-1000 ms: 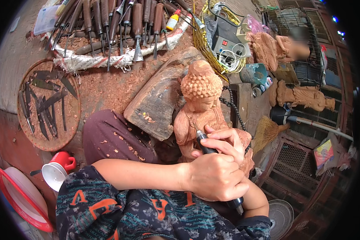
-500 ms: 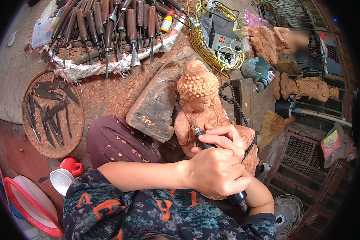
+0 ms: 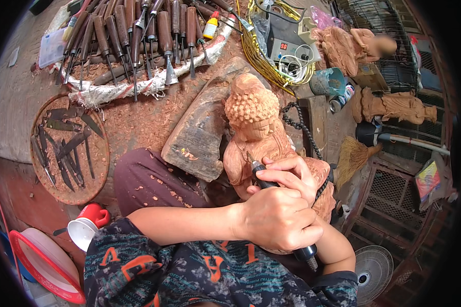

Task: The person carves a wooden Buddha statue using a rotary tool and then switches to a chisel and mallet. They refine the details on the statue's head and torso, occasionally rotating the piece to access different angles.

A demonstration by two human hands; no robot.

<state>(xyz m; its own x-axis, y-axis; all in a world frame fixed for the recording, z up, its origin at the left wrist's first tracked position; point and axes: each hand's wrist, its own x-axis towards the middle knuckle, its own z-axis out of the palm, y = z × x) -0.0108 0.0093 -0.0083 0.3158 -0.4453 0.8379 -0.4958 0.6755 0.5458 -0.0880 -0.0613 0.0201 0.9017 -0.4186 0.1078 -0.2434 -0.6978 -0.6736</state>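
The carved wooden Buddha statue (image 3: 252, 109) is before the person, with a weathered wood block (image 3: 200, 138) just to its left. The left hand (image 3: 276, 220) has its grip closed around the rear of a black rotary handpiece (image 3: 305, 253), whose bit (image 3: 250, 156) points at the statue's chest; contact there cannot be told. The right hand (image 3: 293, 175) grips the handpiece's front, beside the statue. Farther left of the statue, a round tray (image 3: 98, 174) holds dark blades (image 3: 66, 151).

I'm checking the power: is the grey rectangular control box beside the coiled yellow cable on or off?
On: the grey rectangular control box shows a lit red digital display.
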